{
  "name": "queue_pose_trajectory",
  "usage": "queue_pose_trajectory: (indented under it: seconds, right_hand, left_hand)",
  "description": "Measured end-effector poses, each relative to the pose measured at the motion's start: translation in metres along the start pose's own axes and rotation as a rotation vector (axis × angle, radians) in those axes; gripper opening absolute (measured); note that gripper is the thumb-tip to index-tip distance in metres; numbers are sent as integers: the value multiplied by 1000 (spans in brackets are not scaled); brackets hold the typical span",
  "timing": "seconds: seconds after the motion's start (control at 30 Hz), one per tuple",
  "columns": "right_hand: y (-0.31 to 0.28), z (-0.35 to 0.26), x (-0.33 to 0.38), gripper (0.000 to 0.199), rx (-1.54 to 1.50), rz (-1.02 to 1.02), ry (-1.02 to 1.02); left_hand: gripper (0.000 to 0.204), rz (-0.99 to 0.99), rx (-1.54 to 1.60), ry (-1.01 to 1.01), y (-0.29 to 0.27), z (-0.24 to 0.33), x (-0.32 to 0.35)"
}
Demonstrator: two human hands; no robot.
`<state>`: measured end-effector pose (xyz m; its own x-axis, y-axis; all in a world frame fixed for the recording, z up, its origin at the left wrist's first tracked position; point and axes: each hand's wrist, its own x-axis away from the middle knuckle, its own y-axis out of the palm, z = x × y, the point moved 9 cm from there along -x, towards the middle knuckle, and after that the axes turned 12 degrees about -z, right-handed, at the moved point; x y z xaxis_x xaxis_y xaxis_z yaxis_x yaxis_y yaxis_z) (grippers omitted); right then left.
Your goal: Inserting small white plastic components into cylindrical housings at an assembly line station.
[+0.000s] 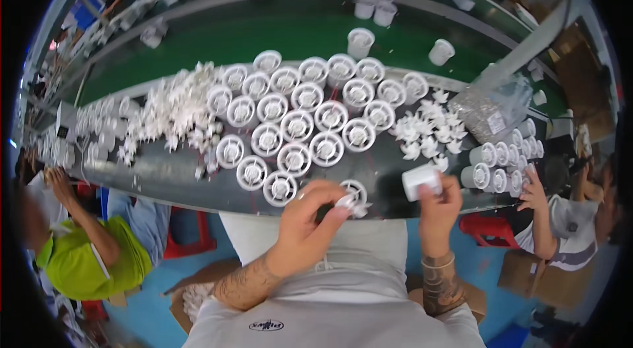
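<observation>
Near the table's front edge, my left hand (pixel 313 219) pinches a small white bladed plastic piece (pixel 359 207) between thumb and fingertips. Just behind it stands a round white housing (pixel 355 188), partly covered by the fingers. My right hand (pixel 440 206) is closed around a white plastic cup (pixel 419 180), tipped on its side above the table. Several white cup-shaped housings (pixel 295 125) with spoked round tops stand grouped in front of me. A loose pile of small white bladed pieces (pixel 432 125) lies beyond my right hand, and a larger pile (pixel 181 107) is at the left.
A green conveyor belt (pixel 217 38) runs behind the dark table (pixel 178 180), carrying scattered white cups. At the right are stacked white cups (pixel 484 155), a clear plastic bag (pixel 484 114) of small parts and a co-worker's hand (pixel 533 191). Another co-worker in a lime-green shirt (pixel 92 269) sits at the left.
</observation>
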<state>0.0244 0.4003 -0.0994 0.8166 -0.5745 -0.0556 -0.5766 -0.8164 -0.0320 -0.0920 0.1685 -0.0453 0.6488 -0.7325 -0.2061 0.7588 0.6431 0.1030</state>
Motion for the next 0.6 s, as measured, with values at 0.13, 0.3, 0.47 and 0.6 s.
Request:
queue_pose_trajectory:
  seconds: [0.13,0.3,0.47,0.6]
  right_hand:
    - [73,-36,-5,49,-706,-228,134]
    - [112,-45,-2,55,-852,-361,209]
    - [130,-51,-1,53,-894,-397,235]
    - [130,-50,0,57,-879,-402,216]
  left_hand:
    - [22,-62,-287,140,6,33,-25]
    - [21,-60,-533,266,3,52,-25]
    - [24,-62,-472,241,-4,50,-17]
    - [25,-67,-513,294,-5,52,-18]
